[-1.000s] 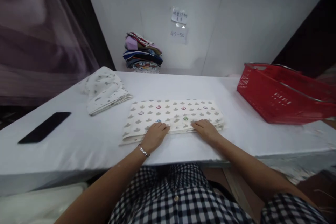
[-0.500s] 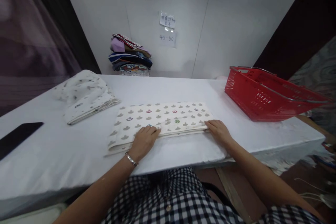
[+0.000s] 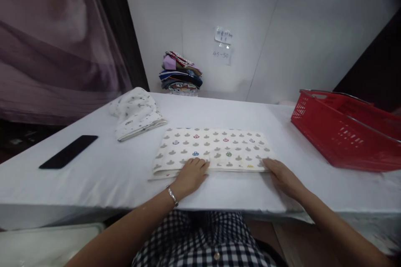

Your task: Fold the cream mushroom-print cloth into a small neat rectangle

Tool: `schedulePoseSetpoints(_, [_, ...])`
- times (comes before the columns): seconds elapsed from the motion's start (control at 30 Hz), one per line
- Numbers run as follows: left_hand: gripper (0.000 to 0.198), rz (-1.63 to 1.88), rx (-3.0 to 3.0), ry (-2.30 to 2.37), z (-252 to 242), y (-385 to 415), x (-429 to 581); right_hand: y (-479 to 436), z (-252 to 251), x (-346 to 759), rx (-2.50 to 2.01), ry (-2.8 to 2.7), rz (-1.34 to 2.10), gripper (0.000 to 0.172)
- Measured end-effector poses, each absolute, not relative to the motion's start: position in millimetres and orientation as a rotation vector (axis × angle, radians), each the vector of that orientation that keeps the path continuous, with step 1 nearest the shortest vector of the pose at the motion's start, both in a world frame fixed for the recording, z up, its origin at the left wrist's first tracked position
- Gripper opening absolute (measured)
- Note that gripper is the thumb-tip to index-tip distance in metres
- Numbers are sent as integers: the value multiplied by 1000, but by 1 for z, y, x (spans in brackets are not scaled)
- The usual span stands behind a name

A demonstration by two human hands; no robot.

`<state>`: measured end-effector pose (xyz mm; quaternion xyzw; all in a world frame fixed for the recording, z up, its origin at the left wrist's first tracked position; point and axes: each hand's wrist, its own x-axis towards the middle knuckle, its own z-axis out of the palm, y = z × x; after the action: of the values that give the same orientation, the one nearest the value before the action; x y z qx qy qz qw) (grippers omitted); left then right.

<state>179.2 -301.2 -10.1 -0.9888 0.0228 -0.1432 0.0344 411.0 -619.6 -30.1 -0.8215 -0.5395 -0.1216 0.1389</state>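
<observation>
A white cloth (image 3: 216, 150) with grey, red, blue and green prints lies folded into a long rectangle on the white-covered table. My left hand (image 3: 191, 175), a silver bracelet at its wrist, has its fingertips on the front folded edge, left of the middle. Its fingers lie over the edge and look slightly spread. At the front right corner of the cloth, my right hand (image 3: 283, 176) rests its fingers on the fabric, the thumb hidden. Neither hand lifts the cloth.
To the left lie a crumpled, partly folded white cloth (image 3: 138, 112) and a black flat object (image 3: 69, 152). A stack of folded fabrics (image 3: 181, 73) stands by the wall at the back. The red basket (image 3: 347, 129) sits at the right. Paper notes (image 3: 223, 46) hang on the wall.
The view has turned left, so things appear further right. Along the front edge the printed cloth lies flatter and straighter. Both hands remain at that edge.
</observation>
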Motion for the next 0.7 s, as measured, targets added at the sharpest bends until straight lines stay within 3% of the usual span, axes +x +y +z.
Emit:
schedulePoseSetpoints(0.1, [35, -429, -3065, 64, -11, -302, 177, -587, -13, 408, -2321, -1522, -249, 46])
schedulePoseSetpoints(0.33, [29, -442, -3056, 33, -16, -300, 178, -456, 21, 389, -2051, -1756, 175, 44])
schedulePoseSetpoints(0.5, [27, -481, -3082, 39, -19, -299, 176, -385, 8, 422, -2096, -1940, 240, 46])
schedulePoseSetpoints(0.7, [26, -479, -3107, 48, -25, -297, 176, -365, -6, 457, -2216, -1859, 405, 49])
